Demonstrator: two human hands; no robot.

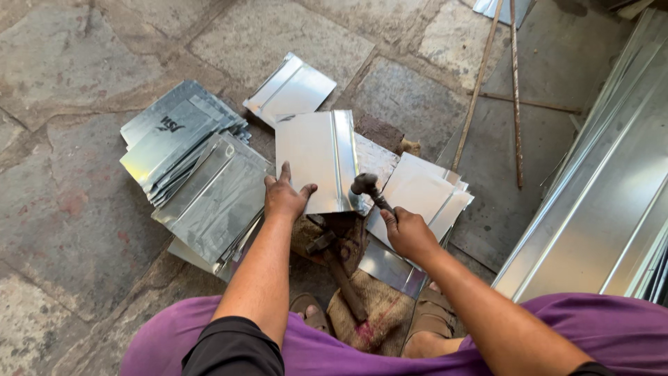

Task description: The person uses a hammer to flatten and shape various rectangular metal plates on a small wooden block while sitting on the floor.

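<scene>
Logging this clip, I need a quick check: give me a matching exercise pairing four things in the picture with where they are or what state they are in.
Things:
1. left hand
2. right hand
3. spare hammer
4. long metal sheets

Places or states:
A. lying on burlap between the arms
B. leaning along the right edge
C. pressed flat on the folded metal sheet
D. gripping a hammer by its handle

Pairs: 1-C, 2-D, 3-A, 4-B
</scene>
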